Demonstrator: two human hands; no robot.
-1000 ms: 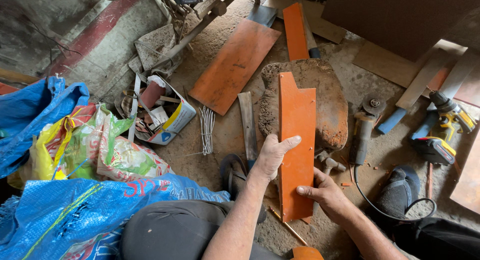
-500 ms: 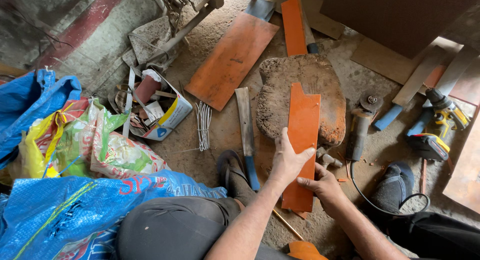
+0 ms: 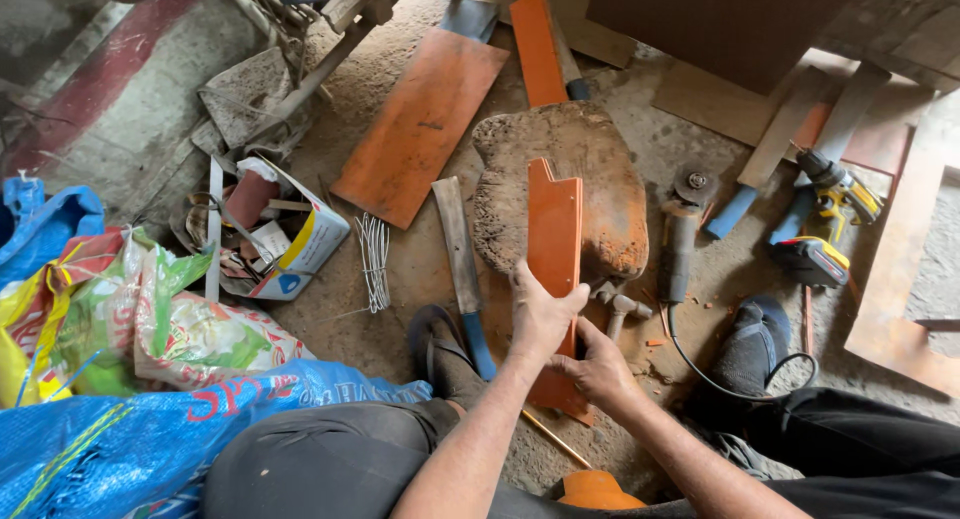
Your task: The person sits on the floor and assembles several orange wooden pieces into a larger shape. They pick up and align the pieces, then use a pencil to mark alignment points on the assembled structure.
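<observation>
**Orange board held over worn wooden block**

Orange board (image 3: pixel 553 241), notched at its far end, lies lengthwise across a rough wooden block (image 3: pixel 600 179) on the dirt floor. The left hand (image 3: pixel 541 314) clamps its near part from above; the right hand (image 3: pixel 598 367) grips the lower edge. An angle grinder (image 3: pixel 680 237) lies just beside, a blue-handled machete (image 3: pixel 461 269) opposite.

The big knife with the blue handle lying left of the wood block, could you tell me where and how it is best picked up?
Probably by the blue handle of the big knife, coming from above on the near side. The knife lies flat on the ground with the handle pointing toward the person, close to the left hand. The blade end points away, beside the wood block, so the handle is both the nearer and safer part.
</observation>
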